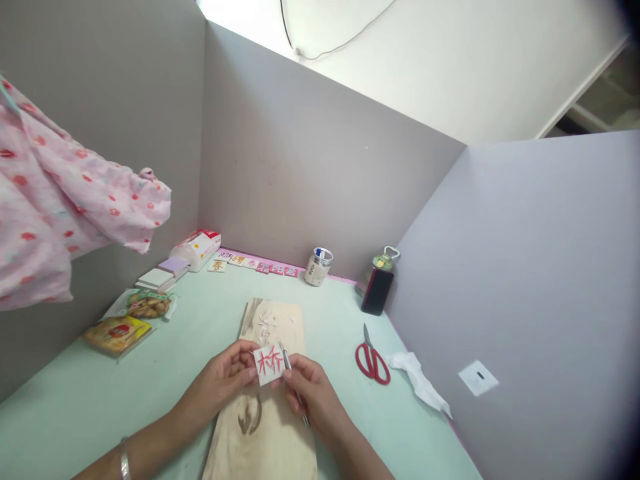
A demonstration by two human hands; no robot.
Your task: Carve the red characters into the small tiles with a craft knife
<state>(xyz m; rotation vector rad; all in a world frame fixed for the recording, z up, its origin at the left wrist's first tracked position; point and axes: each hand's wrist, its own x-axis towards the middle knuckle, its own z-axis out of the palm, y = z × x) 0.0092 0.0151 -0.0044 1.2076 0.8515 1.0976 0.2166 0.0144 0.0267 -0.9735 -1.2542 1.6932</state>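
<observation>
Over the wooden board [280, 460], my left hand [223, 377] pinches the left edge of a small white square [264, 377] between thumb and fingers. A Chinese character in red stands out on its face. My right hand [313, 393] is closed around a slim silver craft knife [287, 360], its tip pointing up and away beside the square's right edge. The fingers of that hand also come close to the square's right side; whether they touch it, I cannot tell. Pale shavings [267, 321] lie on the far part of the board.
Red-handled scissors [373, 363] and a crumpled tissue [420, 383] lie to the right. A phone [377, 292] leans before a bottle [386, 257]. A can [319, 267] and several character tiles [250, 265] line the back. Snack packets [117, 333] lie left; pink cloth [80, 200] hangs above.
</observation>
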